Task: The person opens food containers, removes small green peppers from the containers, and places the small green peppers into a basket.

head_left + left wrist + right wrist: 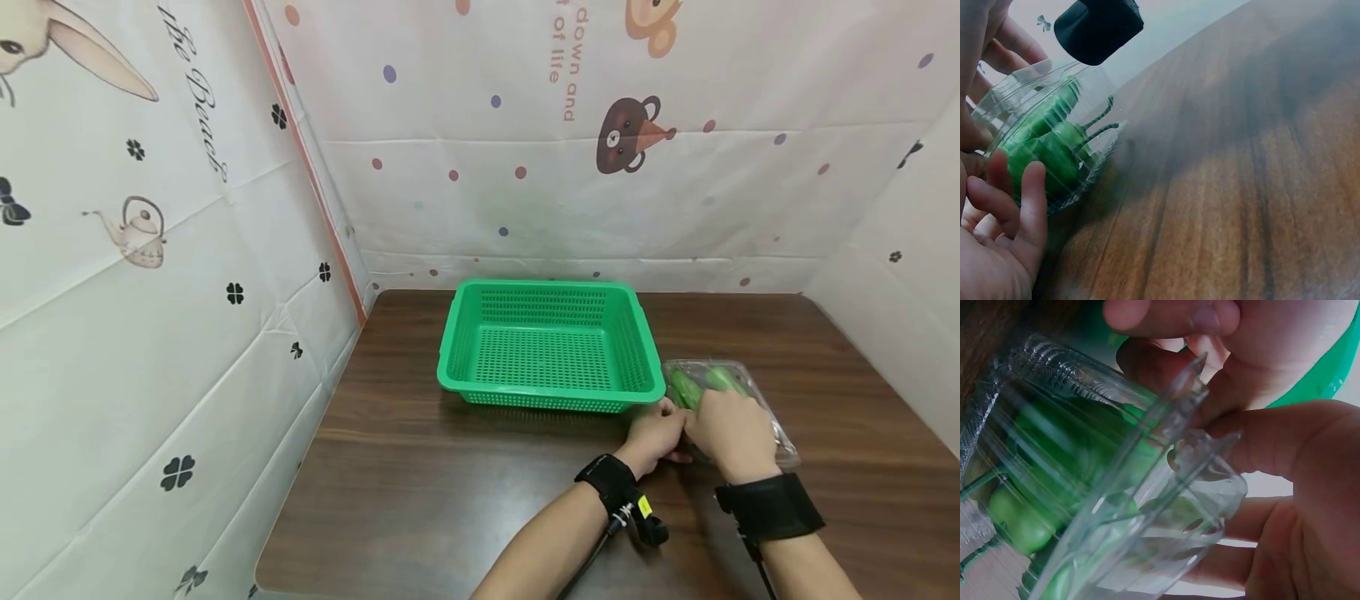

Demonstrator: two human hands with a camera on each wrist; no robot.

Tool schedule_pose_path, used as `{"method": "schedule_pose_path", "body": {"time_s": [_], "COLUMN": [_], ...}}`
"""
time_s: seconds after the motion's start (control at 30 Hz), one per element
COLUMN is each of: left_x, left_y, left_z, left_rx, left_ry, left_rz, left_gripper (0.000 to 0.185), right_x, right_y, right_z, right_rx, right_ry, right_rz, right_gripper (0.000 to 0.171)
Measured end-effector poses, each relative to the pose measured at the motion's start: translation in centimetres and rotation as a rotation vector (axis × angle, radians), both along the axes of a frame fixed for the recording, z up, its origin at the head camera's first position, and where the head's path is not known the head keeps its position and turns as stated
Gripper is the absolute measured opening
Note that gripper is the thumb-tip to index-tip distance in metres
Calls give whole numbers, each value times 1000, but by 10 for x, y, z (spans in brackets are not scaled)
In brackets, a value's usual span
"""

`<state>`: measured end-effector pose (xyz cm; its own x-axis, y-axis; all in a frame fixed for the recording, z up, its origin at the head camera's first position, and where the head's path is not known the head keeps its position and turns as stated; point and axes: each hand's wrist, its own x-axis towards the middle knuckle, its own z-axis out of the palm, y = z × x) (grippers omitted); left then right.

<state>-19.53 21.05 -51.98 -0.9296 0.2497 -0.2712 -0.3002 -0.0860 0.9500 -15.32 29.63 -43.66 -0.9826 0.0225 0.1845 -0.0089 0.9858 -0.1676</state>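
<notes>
A clear plastic clamshell box (784, 448) holding green peppers (1057, 153) lies on the table at the right. In the head view, my left hand (651, 435) is at its near left corner, and my right hand (733, 429) comes over its near side. The right wrist view shows my right thumb on the lid's edge, with the other fingers behind the clear plastic, gripping the lid. There, the left fingers pinch the rim at the corner, close to the right thumb. Dark green stems stick out from the peppers toward the far end.
A green perforated basket (551, 396) stands just left of the box, near the back wall. Patterned white sheets (450, 208) enclose the brown wooden table (420, 483) at the back and sides. Black wrist straps (772, 507) with cables sit on both wrists.
</notes>
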Motion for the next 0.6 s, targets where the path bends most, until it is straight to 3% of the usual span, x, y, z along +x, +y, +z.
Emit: {"method": "schedule_pose_path", "body": {"time_s": [0.2,0.6], "left_x": [0,-1], "left_y": [-2,-1], "left_z": [0,-3], "left_rx": [20,29], "left_ry": [14,24], "left_rz": [-23,-44], "left_gripper": [26,25], "right_x": [0,0], "right_y": [1,9], "right_z": [-3,6], "right_rx": [0,-10], "right_ry": [17,-62], "right_rz": [-2,2], "right_gripper": [43,39]}}
